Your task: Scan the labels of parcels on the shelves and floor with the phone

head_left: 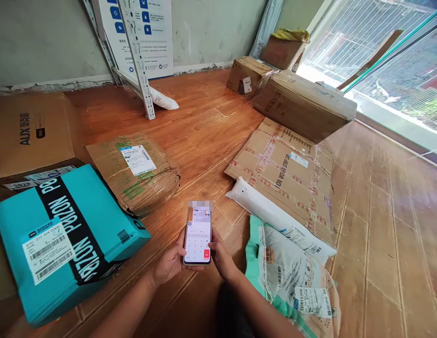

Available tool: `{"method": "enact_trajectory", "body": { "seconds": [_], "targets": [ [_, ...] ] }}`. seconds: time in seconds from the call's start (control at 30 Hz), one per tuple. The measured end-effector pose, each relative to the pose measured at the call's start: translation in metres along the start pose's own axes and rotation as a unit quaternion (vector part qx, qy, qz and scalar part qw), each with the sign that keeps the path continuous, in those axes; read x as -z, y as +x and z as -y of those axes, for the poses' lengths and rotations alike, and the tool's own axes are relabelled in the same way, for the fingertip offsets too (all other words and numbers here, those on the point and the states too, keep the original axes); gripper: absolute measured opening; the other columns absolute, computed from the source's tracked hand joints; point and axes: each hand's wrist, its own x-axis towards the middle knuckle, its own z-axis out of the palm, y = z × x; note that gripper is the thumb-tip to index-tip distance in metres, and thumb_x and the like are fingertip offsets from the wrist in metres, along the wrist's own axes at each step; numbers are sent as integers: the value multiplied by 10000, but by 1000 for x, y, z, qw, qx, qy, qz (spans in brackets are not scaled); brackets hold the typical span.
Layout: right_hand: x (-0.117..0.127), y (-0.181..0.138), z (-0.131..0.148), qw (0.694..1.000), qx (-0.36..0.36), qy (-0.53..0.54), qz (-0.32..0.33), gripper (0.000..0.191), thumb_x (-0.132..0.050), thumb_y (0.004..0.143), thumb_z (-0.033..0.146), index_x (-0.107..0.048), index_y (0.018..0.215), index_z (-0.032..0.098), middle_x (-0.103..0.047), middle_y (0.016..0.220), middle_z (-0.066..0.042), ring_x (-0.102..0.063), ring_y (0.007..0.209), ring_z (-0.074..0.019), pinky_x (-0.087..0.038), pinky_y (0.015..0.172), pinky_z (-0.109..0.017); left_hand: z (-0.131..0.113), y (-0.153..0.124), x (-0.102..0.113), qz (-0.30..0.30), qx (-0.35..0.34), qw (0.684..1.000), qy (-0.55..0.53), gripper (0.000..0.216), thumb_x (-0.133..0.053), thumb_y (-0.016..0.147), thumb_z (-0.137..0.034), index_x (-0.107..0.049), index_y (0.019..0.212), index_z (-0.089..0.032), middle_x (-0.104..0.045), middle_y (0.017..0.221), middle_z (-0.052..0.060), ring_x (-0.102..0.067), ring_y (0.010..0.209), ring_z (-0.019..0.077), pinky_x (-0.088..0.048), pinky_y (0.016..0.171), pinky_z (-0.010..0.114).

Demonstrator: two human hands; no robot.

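Observation:
Both my hands hold a smartphone (pixel 198 235) upright over the wooden floor, its screen lit with a number keypad. My left hand (pixel 171 263) cups the phone's left edge and bottom, fingers wrapped behind it. My right hand (pixel 221 258) grips the right edge, with its thumb lying against the screen's lower right corner. A teal box with a black band and a shipping label (pixel 65 237) lies to the left of my hands. To the right lies a woven sack with a printed label (pixel 292 277).
A taped brown parcel (pixel 134 171) lies ahead on the left, behind it a large carton (pixel 31 134). A white tube-shaped package (pixel 275 218) rests on a flat taped carton (pixel 285 173). More boxes (pixel 303 103) stand near the window. A metal rack leg (pixel 143 80) stands at the wall.

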Motion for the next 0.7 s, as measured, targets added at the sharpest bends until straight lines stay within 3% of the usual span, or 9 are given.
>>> {"method": "enact_trajectory", "body": {
  "seconds": [0.17,0.4,0.6,0.7],
  "targets": [
    [3,-1,-6,1000,-11,15,-20,487,-520,629,278,-616,1101,208,-685,1090,-51,-565,1070,-295,-417,972,-441,-3,-4,2,26,3,999,33,1056,-556,642,-178,42,1497,-342,-580,1312,78,-621,1074,318,-543,793,432],
    [-1,1,-9,998,-34,39,-34,395,-602,703,368,-610,1066,212,-712,997,-56,-640,930,-287,-492,831,-422,-3,-3,0,9,16,999,50,1085,-578,621,-250,69,1490,-295,-559,1332,112,-639,1046,321,-523,810,433],
    [1,5,-13,995,-58,60,-52,506,-719,724,464,-548,1146,242,-727,1032,-52,-670,946,-287,-517,795,-405,-1,-2,-3,51,-23,997,62,946,-488,635,-328,-87,1491,-345,-568,1329,49,-650,981,258,-509,775,388],
    [2,8,-12,995,-59,73,-45,556,-739,712,472,-536,1172,234,-737,1026,-54,-692,912,-289,-533,769,-405,-8,1,-13,84,-34,991,100,884,-429,675,-352,-82,1488,-380,-591,1301,26,-663,963,245,-491,792,396]
  ]
}}
